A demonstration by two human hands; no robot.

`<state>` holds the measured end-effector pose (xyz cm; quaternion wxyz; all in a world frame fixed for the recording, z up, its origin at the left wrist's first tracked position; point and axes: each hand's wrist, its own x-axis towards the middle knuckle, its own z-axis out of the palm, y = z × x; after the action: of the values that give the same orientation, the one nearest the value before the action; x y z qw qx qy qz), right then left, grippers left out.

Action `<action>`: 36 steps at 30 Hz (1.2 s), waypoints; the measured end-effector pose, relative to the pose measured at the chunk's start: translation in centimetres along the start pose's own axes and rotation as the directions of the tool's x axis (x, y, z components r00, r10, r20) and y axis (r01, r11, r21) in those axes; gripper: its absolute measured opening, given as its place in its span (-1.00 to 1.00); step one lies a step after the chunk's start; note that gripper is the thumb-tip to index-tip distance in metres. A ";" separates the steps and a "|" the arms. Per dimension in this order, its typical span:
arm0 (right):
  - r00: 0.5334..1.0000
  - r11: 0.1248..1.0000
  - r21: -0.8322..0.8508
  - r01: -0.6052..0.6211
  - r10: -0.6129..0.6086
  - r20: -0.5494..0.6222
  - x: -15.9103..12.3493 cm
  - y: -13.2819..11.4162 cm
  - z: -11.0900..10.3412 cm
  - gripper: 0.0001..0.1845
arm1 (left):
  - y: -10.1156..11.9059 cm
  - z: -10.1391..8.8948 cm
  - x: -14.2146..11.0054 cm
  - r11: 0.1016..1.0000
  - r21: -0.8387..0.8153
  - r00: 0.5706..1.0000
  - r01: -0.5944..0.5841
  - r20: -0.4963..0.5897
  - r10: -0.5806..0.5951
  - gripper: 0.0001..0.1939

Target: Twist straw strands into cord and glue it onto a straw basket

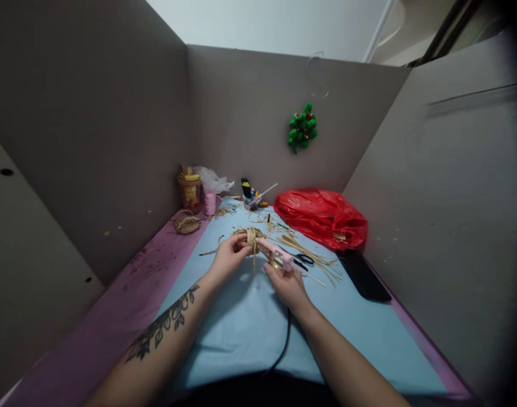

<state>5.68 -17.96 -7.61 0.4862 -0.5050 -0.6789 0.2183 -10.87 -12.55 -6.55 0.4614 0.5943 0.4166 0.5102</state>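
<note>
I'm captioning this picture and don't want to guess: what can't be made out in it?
All in the head view:
Pink glue gun: its grip is hidden by the right hand.
Straw piece: partly covered by the left hand; its far side faces away.
Red plastic bag: any contents, hidden by its folds.
Black cord: far end, lost in darkness near the bottom edge.
Brown cup: markings, too small.

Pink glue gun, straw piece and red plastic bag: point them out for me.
Pink glue gun [281, 257]: head view, on its body.
Straw piece [252, 237]: head view, on its front strands.
Red plastic bag [315, 216]: head view, on its crumpled middle.
</note>
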 end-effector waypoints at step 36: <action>0.997 0.995 -0.069 -0.068 0.071 0.038 -0.3 0.2 0.0 -0.61 | -0.9 -0.2 0.5 0.998 -0.052 0.999 -0.025 -0.049 0.022 -0.62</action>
<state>5.78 -18.12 -7.94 0.4473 -0.5398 -0.6776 0.2222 -10.99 -11.89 -7.30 0.4605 0.5743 0.4073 0.5407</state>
